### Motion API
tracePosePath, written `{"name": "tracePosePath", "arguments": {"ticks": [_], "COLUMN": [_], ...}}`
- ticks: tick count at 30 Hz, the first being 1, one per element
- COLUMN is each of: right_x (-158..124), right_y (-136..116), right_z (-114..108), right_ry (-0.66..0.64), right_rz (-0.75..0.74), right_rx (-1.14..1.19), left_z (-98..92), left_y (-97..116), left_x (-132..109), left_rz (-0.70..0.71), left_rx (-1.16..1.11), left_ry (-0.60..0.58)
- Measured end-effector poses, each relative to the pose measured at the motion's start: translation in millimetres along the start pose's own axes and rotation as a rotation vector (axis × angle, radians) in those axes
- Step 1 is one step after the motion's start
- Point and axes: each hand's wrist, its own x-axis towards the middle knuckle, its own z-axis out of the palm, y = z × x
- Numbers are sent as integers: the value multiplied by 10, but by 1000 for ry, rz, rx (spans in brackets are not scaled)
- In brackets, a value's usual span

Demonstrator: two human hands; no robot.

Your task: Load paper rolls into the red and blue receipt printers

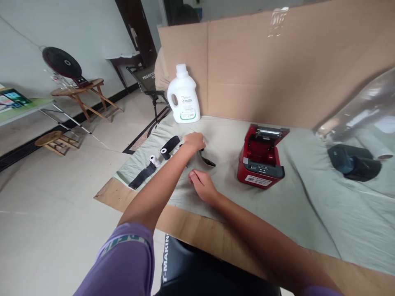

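My left hand (194, 142) is closed, knuckles up, over the cloth. A dark glossy strip (208, 162) trails out from under its fingers, and its other end is hidden by the hand. Closer to me, my right hand (202, 185) is curled with thumb against fingers; whatever it may pinch is too small to make out. Left of my left forearm lie a small white-ended paper roll (154, 160) and a dark roll (165, 153) with a white core. Dark strips (142, 176) lie flat beside them. A red receipt printer (261, 158) stands to the right, its lid raised.
A white detergent bottle (184, 96) stands at the back, against a cardboard panel (262, 65). On the right are a black device (354, 161) and clear plastic wrapping (364, 107). The cloth-covered table has a bare wooden front edge (191, 222). Stools and a folding chair (146, 80) stand beyond, left.
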Motion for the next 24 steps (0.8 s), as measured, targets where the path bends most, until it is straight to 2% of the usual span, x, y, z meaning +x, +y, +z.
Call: {"name": "tracePosePath", "arguments": {"ticks": [3, 6, 8, 9, 12, 13, 15, 18, 22, 24], "right_x": [74, 230, 337, 379, 441, 442, 430, 405, 389, 392], "right_y": [-117, -348, -516, -589, -731, -751, -761, -744, -729, -730], "right_z": [-161, -427, -612, -690, -840, -862, -879, -872, -879, -912], "right_ry": [140, 362, 437, 410, 208, 178, 211, 263, 242, 230], "right_rz": [-36, -34, 5, 30, 66, 58, 33, 23, 15, 22], "right_rx": [70, 111, 97, 85, 61, 60, 61, 38, -25, -34], "left_z": [29, 45, 41, 34, -2, -16, -40, -52, -39, -39], "left_y": [-75, -145, -135, -113, -17, 14, 63, 103, 113, 87], "left_x": [-181, -542, -804, -924, -1189, -1242, -1300, -1320, -1353, -1392], "left_rz": [14, 90, 170, 203, 246, 258, 291, 330, 333, 392], "left_rx": [-48, -120, -152, -163, -193, -207, -243, -282, -318, -359], "left_ry": [135, 375, 513, 567, 680, 703, 720, 707, 687, 666]}}
